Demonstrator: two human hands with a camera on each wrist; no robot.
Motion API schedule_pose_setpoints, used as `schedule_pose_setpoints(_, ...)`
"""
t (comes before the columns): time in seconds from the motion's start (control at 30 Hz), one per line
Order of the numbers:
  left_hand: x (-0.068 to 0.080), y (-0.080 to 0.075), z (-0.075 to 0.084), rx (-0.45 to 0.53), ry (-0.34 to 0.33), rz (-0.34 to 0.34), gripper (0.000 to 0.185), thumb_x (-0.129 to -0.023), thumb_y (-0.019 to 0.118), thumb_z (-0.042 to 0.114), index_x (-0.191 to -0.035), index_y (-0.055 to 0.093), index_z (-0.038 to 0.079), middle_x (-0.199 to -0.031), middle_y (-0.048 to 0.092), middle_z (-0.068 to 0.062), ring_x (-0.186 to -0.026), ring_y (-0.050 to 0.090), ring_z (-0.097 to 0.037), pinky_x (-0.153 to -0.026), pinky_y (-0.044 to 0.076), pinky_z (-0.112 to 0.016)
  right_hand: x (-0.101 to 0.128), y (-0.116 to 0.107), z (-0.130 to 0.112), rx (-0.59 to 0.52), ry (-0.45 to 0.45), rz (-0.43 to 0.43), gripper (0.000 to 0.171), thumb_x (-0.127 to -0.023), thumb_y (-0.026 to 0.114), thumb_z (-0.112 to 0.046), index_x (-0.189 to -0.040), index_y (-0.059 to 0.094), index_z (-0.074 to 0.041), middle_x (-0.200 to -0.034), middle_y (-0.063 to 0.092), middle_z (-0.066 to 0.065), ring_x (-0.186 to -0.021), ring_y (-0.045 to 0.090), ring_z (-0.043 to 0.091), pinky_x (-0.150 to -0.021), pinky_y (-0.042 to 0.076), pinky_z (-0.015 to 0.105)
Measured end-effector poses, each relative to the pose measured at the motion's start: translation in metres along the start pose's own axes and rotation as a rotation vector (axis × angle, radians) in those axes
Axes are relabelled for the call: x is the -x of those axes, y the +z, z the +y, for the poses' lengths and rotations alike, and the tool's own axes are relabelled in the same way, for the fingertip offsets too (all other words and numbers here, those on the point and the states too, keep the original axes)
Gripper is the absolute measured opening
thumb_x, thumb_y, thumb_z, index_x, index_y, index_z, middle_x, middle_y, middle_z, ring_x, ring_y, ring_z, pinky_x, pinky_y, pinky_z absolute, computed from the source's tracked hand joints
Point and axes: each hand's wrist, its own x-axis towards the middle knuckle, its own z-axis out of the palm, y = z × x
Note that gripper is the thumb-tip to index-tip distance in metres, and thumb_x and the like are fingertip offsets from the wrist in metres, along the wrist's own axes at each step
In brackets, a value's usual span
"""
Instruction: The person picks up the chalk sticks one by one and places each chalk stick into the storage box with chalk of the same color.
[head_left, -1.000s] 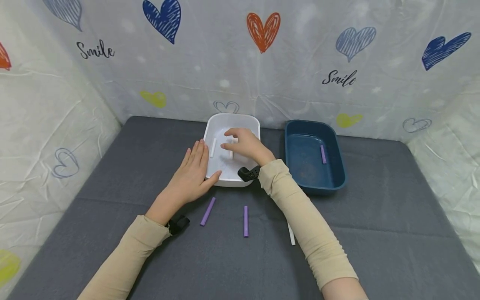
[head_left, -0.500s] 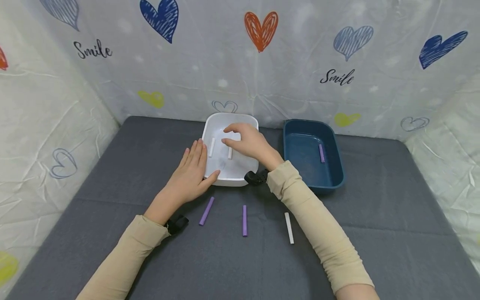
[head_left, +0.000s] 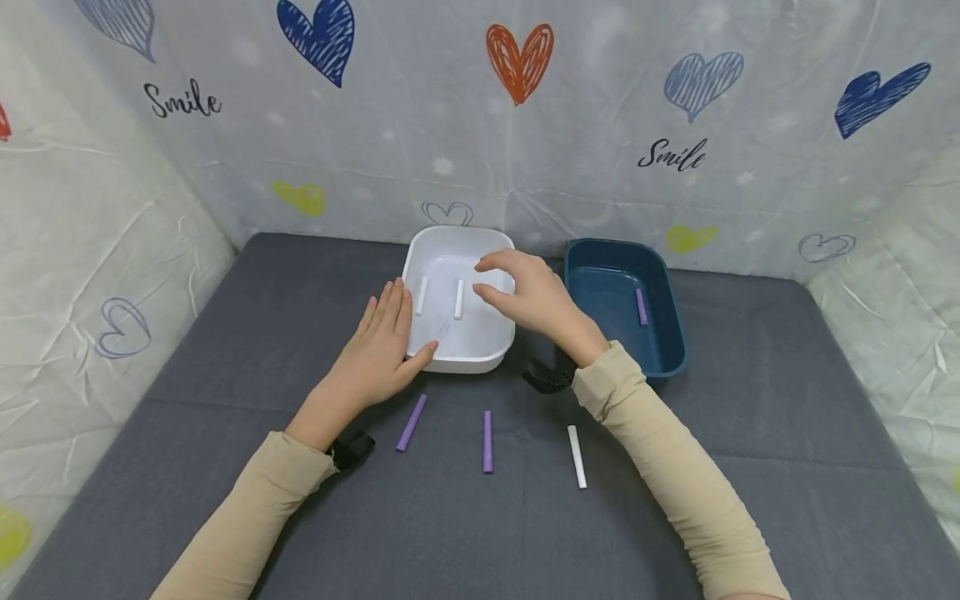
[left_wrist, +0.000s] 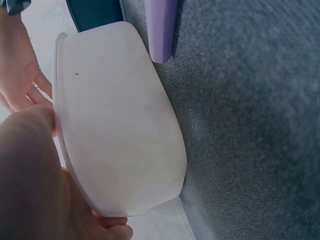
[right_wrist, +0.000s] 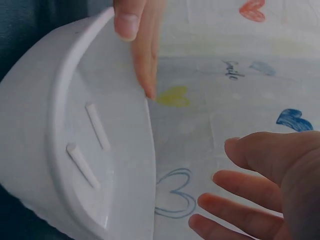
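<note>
My left hand (head_left: pixel 375 354) rests with straight fingers along the left side of a white plastic tray (head_left: pixel 480 342), its thumb near the front rim. Two white chalk sticks (head_left: pixel 459 298) lie apart on the tray's floor. Over the tray's right rim hovers my right hand (head_left: pixel 536 296), fingers spread from the thumb and nothing between them. In the right wrist view, the right hand (right_wrist: pixel 260 185) is loosely extended, apart from the white tray (right_wrist: pixel 30 125). The left wrist view shows the left hand (left_wrist: pixel 37 165) against the tray's outer wall.
A dark blue tray (head_left: pixel 618 350) stands to the right, holding one purple chalk stick (head_left: pixel 641 307). On the grey cloth in front lie a slanted purple chalk stick (head_left: pixel 410 423), another purple chalk stick (head_left: pixel 488 442) and a white chalk stick (head_left: pixel 577 457). A heart-patterned curtain (head_left: pixel 420 125) hangs behind.
My right hand has drawn back to the right from above the white tray, uncovering the second white chalk stick in it and the one on the cloth. The left hand stays put.
</note>
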Motion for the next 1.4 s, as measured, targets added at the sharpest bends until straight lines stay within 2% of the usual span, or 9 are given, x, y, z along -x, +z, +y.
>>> schedule_pose_setpoints(0.33,0.000,0.001,-0.001,0.002,0.008,0.008,0.088,-0.103,0.038,0.051,-0.153,0.002,-0.012,-0.161,-0.007,-0.028,-0.150,-0.007,-0.037,-0.120,0.001,-0.051,0.040,-0.005,0.001,0.024,-0.123,0.116,0.031,-0.095,0.068,-0.022,-0.122,0.070,-0.008,-0.129,0.064,0.008,-0.118,0.060,0.022,-0.097,0.049,0.040)
schedule_pose_setpoints(0.5,0.000,0.002,-0.001,0.008,0.017,0.008,0.088,-0.104,0.038,0.050,-0.153,0.002,-0.012,-0.161,-0.007,-0.028,-0.150,-0.006,-0.038,-0.120,0.001,-0.052,0.066,-0.006,0.002,-0.004,-0.134,0.145,0.030,-0.094,0.070,-0.021,-0.121,0.070,-0.009,-0.129,0.064,0.007,-0.118,0.060,0.020,-0.096,0.050,0.041)
schedule_pose_setpoints(0.9,-0.001,0.002,-0.001,0.018,0.015,0.000,0.088,-0.104,0.037,0.051,-0.153,0.002,-0.012,-0.161,-0.009,-0.027,-0.150,-0.008,-0.038,-0.120,-0.001,-0.051,0.133,-0.003,0.017,-0.084,-0.078,0.080,0.031,-0.094,0.070,-0.021,-0.124,0.069,-0.015,-0.131,0.063,0.003,-0.123,0.057,0.017,-0.101,0.047,0.041)
schedule_pose_setpoints(1.13,-0.001,0.002,-0.002,0.016,0.012,0.005,0.088,-0.104,0.036,0.053,-0.154,0.001,-0.011,-0.162,-0.009,-0.026,-0.150,-0.008,-0.037,-0.120,-0.001,-0.050,0.165,0.002,0.031,-0.122,-0.055,0.073,0.030,-0.093,0.071,-0.016,-0.122,0.069,-0.015,-0.128,0.064,0.005,-0.122,0.058,0.018,-0.099,0.048,0.043)
schedule_pose_setpoints(1.23,-0.002,0.003,-0.003,0.020,0.012,0.005,0.088,-0.104,0.036,0.052,-0.154,0.000,-0.011,-0.162,-0.009,-0.026,-0.150,-0.009,-0.036,-0.120,-0.002,-0.050,0.177,0.005,0.037,-0.152,-0.048,0.060,0.030,-0.092,0.072,-0.015,-0.122,0.069,-0.013,-0.127,0.065,0.003,-0.121,0.059,0.017,-0.099,0.049,0.041)
schedule_pose_setpoints(1.33,-0.001,0.004,-0.003,0.021,0.014,0.008,0.088,-0.104,0.037,0.052,-0.153,0.001,-0.011,-0.161,-0.008,-0.027,-0.150,-0.008,-0.037,-0.120,-0.002,-0.050,0.186,0.007,0.043,-0.216,-0.036,0.012,0.034,-0.090,0.076,-0.018,-0.122,0.069,-0.010,-0.125,0.065,-0.002,-0.119,0.059,0.016,-0.099,0.048,0.036)
schedule_pose_setpoints(1.4,-0.001,0.004,-0.003,0.023,0.013,0.011,0.087,-0.104,0.037,0.051,-0.153,0.002,-0.011,-0.161,-0.008,-0.027,-0.150,-0.008,-0.037,-0.120,-0.001,-0.050,0.191,0.008,0.048,-0.266,-0.016,-0.047,0.042,-0.086,0.080,-0.021,-0.125,0.067,-0.010,-0.126,0.063,-0.005,-0.119,0.057,0.014,-0.101,0.045,0.032)
